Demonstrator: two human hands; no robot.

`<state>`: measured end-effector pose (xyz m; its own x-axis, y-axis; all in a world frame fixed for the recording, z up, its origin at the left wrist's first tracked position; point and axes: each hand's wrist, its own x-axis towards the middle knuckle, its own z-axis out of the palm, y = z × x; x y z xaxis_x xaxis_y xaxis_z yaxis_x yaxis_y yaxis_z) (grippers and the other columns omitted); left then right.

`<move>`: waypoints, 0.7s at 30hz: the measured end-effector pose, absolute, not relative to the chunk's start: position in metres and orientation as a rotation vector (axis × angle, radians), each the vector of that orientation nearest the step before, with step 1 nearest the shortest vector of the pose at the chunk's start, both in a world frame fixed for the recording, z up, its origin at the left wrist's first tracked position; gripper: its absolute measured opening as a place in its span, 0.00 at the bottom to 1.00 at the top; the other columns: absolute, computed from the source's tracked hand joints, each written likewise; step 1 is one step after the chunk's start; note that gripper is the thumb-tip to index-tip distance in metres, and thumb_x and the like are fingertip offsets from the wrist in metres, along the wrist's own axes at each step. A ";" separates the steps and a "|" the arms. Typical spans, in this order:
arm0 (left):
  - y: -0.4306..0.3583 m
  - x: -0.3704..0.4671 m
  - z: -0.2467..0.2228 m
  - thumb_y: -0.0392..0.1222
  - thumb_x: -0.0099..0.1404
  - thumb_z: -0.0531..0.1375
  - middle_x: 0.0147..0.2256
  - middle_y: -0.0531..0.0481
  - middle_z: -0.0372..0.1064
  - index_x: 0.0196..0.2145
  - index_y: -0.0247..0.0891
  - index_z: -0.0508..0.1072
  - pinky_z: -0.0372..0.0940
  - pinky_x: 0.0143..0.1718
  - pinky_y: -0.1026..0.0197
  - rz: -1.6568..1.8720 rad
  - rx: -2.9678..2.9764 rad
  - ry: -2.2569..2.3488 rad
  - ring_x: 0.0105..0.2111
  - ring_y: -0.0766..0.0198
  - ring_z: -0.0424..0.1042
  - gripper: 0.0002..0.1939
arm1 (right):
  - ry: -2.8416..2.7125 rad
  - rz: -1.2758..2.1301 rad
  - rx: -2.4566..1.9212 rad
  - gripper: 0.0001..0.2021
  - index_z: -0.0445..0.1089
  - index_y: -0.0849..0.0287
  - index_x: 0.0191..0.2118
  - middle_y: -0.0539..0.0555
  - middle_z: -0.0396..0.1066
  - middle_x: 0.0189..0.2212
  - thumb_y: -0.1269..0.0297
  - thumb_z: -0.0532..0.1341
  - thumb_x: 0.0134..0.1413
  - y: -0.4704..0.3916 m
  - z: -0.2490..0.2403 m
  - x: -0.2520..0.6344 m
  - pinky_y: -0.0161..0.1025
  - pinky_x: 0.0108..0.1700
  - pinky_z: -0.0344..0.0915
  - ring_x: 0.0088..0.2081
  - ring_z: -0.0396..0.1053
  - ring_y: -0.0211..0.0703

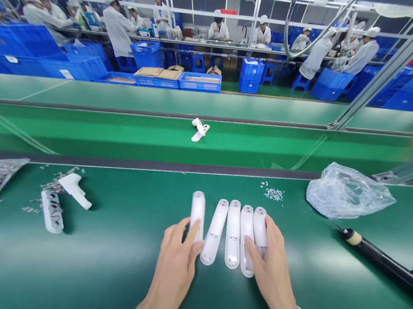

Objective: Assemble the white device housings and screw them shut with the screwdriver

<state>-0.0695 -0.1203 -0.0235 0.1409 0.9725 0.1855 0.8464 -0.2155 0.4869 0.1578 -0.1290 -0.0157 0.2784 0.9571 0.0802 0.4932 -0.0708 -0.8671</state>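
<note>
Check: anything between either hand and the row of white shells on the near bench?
Nothing visible. The left hand already touches the leftmost white shell, and the right hand rests on the rightmost white shell. Three more shells lie side by side between them on the green bench.

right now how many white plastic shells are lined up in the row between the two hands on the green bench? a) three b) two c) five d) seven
c: five white shells lie side by side on the green bench, the left hand touching the leftmost one and the right hand resting on the rightmost.
</note>
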 end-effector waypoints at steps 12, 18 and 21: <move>0.084 -0.090 0.032 0.37 0.69 0.57 0.42 0.41 0.76 0.37 0.37 0.78 0.64 0.55 0.50 0.569 1.904 1.901 0.46 0.53 0.73 0.09 | -1.118 0.842 -1.905 0.33 0.62 0.45 0.63 0.54 0.58 0.66 0.39 0.58 0.55 -0.133 -0.017 0.175 0.54 0.43 0.75 0.62 0.61 0.66; 0.227 -0.041 0.043 0.47 0.70 0.61 0.52 0.43 0.70 0.52 0.35 0.71 0.69 0.50 0.45 0.581 1.733 2.009 0.49 0.54 0.72 0.17 | -0.935 0.806 -1.992 0.32 0.67 0.43 0.59 0.51 0.60 0.65 0.35 0.58 0.52 -0.127 -0.001 0.183 0.41 0.25 0.72 0.59 0.65 0.65; 0.252 -0.006 0.043 0.47 0.70 0.61 0.52 0.42 0.70 0.53 0.35 0.71 0.71 0.49 0.47 0.683 1.603 1.981 0.48 0.54 0.73 0.18 | -0.960 0.765 -2.003 0.31 0.68 0.44 0.59 0.52 0.63 0.64 0.36 0.59 0.53 -0.124 -0.003 0.193 0.45 0.35 0.76 0.57 0.68 0.64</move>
<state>-0.0057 0.2519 0.0428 -0.1838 0.9807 -0.0671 0.7310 0.1820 0.6577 0.1931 -0.1242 -0.0027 0.5355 0.8248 -0.1816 0.3613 -0.4181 -0.8335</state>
